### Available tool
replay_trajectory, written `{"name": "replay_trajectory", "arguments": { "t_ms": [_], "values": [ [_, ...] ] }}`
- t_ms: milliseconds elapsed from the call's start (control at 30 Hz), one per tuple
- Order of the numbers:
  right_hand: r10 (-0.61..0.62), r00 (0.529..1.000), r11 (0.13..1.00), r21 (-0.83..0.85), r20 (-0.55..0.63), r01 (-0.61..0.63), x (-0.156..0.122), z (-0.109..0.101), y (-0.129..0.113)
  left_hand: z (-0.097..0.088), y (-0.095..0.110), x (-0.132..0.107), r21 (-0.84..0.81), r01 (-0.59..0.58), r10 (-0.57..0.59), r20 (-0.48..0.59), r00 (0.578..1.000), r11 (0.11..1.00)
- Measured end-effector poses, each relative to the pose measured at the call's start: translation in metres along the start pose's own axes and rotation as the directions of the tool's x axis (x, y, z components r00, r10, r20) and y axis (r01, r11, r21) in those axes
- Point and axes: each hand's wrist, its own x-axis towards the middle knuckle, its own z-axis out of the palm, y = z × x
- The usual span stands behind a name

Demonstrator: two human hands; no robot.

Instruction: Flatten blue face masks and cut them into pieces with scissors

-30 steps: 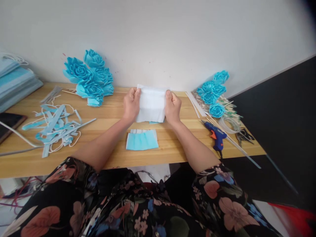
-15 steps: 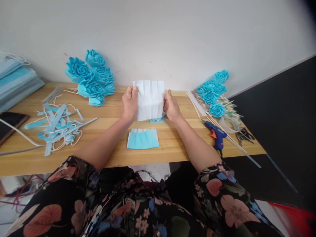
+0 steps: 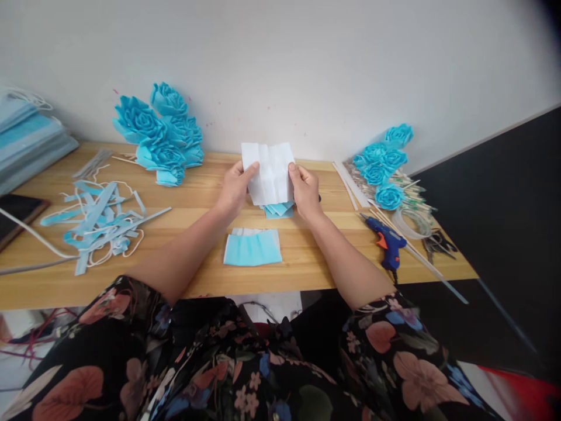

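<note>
Both my hands hold up a white pleated mask sheet (image 3: 270, 172) above the middle of the wooden table (image 3: 307, 257). My left hand (image 3: 234, 190) pinches its left edge and my right hand (image 3: 305, 190) pinches its right edge. Blue folded mask pieces (image 3: 277, 209) show just under the white sheet, between my hands. A blue mask piece (image 3: 253, 248) lies flat on the table in front of me, nearer than my hands.
Blue paper-like roses (image 3: 160, 134) lean on the wall at back left, more roses (image 3: 383, 166) on sticks at right. A blue glue gun (image 3: 388, 245) and scissors (image 3: 440, 242) lie at right. Cut strips (image 3: 99, 219) and stacked masks (image 3: 26, 143) lie left.
The white sheet went from spread wide and low to held upright, and my hands have drawn closer together, narrowing it. Blue pieces now show beneath it.
</note>
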Motion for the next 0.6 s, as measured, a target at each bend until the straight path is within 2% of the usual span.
{"name": "replay_trajectory", "arguments": {
  "t_ms": [167,300,600],
  "values": [
    [-0.055,0.998,0.997,-0.05,-0.033,0.053,-0.003,0.001,-0.001,-0.003,-0.001,0.001,0.183,-0.128,0.152,-0.124,0.981,0.975],
    [-0.115,0.992,0.991,-0.075,-0.05,0.111,-0.004,0.003,-0.003,-0.005,0.0,0.003,0.259,-0.201,0.244,-0.144,0.959,0.945],
    [-0.108,0.992,0.994,0.0,-0.059,0.108,-0.002,0.002,-0.003,-0.002,0.011,0.004,0.235,-0.223,0.255,-0.118,0.96,0.946]
  ]
}}
